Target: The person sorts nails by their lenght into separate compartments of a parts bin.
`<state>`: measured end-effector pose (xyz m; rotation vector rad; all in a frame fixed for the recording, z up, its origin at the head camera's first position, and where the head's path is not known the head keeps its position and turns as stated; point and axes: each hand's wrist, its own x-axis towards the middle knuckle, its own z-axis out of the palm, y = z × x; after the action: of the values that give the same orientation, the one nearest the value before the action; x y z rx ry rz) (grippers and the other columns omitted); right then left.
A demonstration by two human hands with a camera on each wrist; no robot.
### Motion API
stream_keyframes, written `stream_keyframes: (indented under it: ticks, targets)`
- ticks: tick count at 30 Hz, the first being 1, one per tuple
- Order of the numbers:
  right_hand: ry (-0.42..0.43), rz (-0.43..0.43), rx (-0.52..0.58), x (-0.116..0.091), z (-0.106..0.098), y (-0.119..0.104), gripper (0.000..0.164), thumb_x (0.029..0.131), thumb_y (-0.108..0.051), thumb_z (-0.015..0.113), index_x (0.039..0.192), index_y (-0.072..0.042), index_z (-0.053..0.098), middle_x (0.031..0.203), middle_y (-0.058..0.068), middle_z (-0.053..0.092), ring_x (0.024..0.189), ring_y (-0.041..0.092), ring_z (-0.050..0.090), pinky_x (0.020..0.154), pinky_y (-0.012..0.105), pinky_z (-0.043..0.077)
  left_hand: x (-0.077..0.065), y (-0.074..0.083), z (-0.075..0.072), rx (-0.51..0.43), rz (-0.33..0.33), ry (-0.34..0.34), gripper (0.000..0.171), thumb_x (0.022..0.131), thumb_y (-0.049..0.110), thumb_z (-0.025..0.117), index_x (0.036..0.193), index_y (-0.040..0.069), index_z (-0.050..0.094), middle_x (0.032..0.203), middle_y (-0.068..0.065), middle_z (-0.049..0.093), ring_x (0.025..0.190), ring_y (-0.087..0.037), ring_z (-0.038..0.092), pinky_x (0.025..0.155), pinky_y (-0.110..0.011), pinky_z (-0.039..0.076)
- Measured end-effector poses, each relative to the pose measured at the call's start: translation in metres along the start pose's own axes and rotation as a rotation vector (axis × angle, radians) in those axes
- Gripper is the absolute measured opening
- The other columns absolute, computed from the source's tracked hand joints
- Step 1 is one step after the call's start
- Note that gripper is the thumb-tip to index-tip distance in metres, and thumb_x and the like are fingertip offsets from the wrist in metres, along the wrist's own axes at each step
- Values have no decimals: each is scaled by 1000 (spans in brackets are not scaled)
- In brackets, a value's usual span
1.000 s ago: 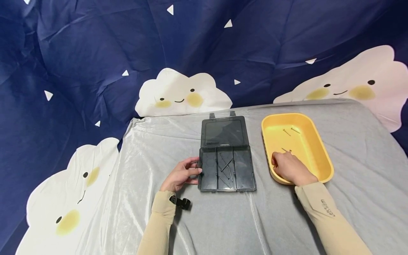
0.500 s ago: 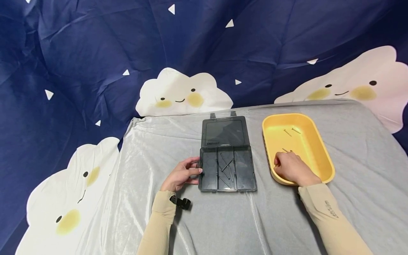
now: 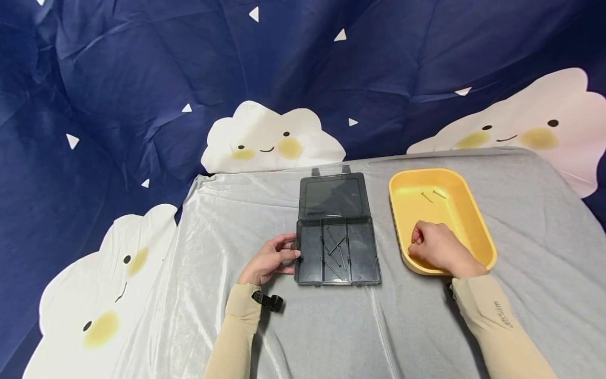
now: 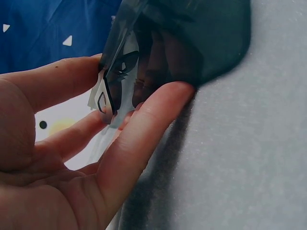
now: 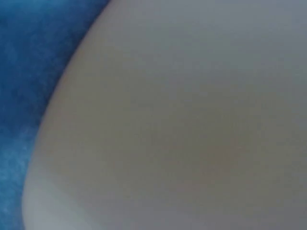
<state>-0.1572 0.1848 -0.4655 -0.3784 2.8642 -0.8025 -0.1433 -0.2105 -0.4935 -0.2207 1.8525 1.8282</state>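
Dark, see-through plastic is seen in the box (image 3: 310, 263) at the centre of the frame, its lid (image 3: 333, 195) folded back towards the top. The box's left side is gripped between thumb and fingers by the left hand (image 3: 270, 260). Several long screws (image 3: 342, 258) are scattered in the middle compartment. A yellow tray (image 3: 488, 250) is placed at the right of the frame, with two more screws left lying in its upper part. At the tray's lower end, the right hand (image 3: 440, 246) is held with fingers curled; whether anything is pinched cannot be told, the fingertips being hidden. Grey cloth (image 3: 326, 326) is spread beneath.
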Motion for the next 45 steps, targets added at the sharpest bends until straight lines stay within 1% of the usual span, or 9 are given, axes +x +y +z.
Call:
stream_keyframes:
  ticks: [11, 19, 25, 31, 36, 45]
  targets:
    - [46, -7, 47, -6, -10, -1, 12, 75, -11, 65, 83, -10, 56, 69, -2, 54, 63, 13, 50, 58, 21, 38, 1, -1, 0, 2, 0, 3, 64, 88, -1, 65, 146, 10, 40, 122, -14, 51, 86, -13, 64, 64, -29, 63]
    - [107, -19, 58, -10, -18, -6, 10, 75, -10, 65, 83, -11, 58, 71, -2, 55, 67, 14, 50, 59, 19, 38, 1, -1, 0, -1, 3, 2, 63, 88, -1, 64, 146, 10, 40, 123, -15, 51, 86, -13, 64, 64, -29, 63]
    - [153, -31, 78, -13, -26, -13, 10, 76, -10, 68, 82, -11, 59, 71, -1, 57, 65, 12, 50, 58, 16, 38, 0, -1, 0, 1, 7, 3, 63, 88, -1, 64, 146, 9, 40, 127, -18, 50, 87, -13, 65, 65, -29, 63]
    - [212, -57, 100, -14, -33, -22, 12, 75, -9, 69, 81, -10, 60, 70, -1, 59, 63, 8, 50, 57, 14, 38, 0, 0, 1, 4, 6, 8, 63, 88, -1, 64, 146, 10, 40, 125, -15, 50, 87, -13, 64, 65, -30, 64]
    - [246, -62, 126, -15, -38, -30, 12, 75, -9, 70, 82, -11, 60, 71, 0, 60, 63, 6, 50, 56, 13, 39, 1, -1, 0, 7, 7, 8, 63, 88, 0, 64, 146, 10, 41, 124, -15, 50, 88, -13, 63, 65, -29, 63]
    - [303, -58, 210, -13, -41, -44, 12, 77, -8, 70, 84, -12, 61, 75, 3, 62, 66, 2, 52, 56, 10, 41, 3, -2, -1, 13, 3, 5, 63, 88, 0, 65, 146, 11, 41, 126, -17, 49, 90, -13, 62, 66, -30, 64]
